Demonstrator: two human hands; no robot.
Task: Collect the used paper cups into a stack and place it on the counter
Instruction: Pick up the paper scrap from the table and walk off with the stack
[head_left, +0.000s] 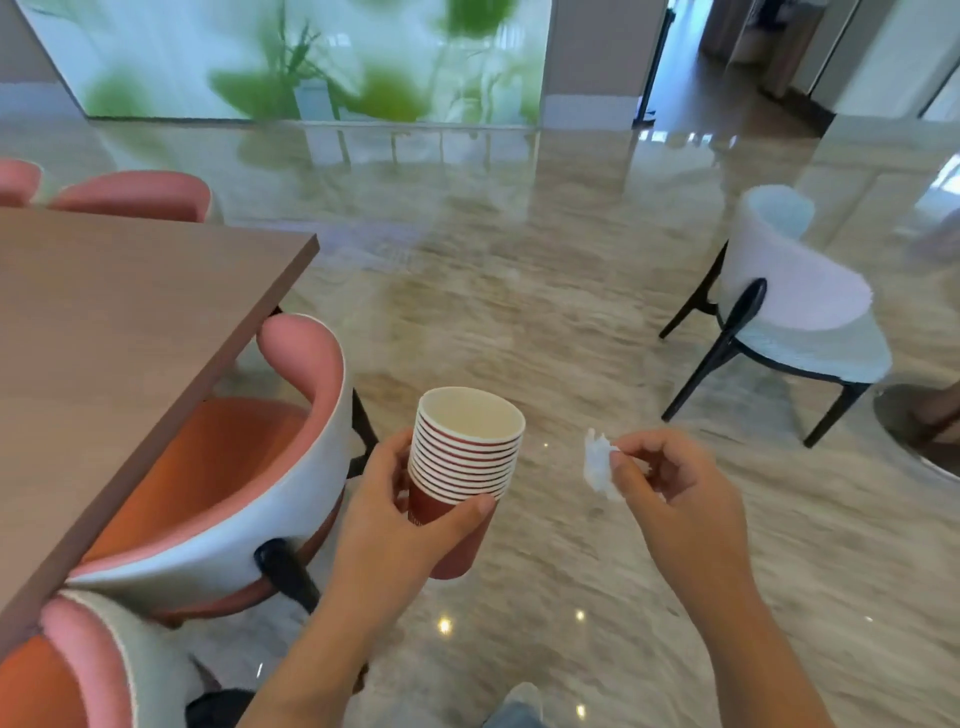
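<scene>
Left grip (395, 506) curls round our cup stack (465, 467), axis upright, tipped twd 1 o'clock; right grip (675, 488) at 3 pinches tissue (597, 467); counter unseen.

One stack of red paper cups (464, 467) — about ten rims, too tightly nested to be sure. One crumpled tissue (597, 467). Two hands: left hand (384, 514), right hand (675, 488). Four pink chairs (218, 467), one pale chair (795, 306) — one worktop (104, 322).

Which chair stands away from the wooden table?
The pale blue chair with black legs, which stands alone at the right. The pink chairs have orange seats and are all drawn up to the table.
</scene>
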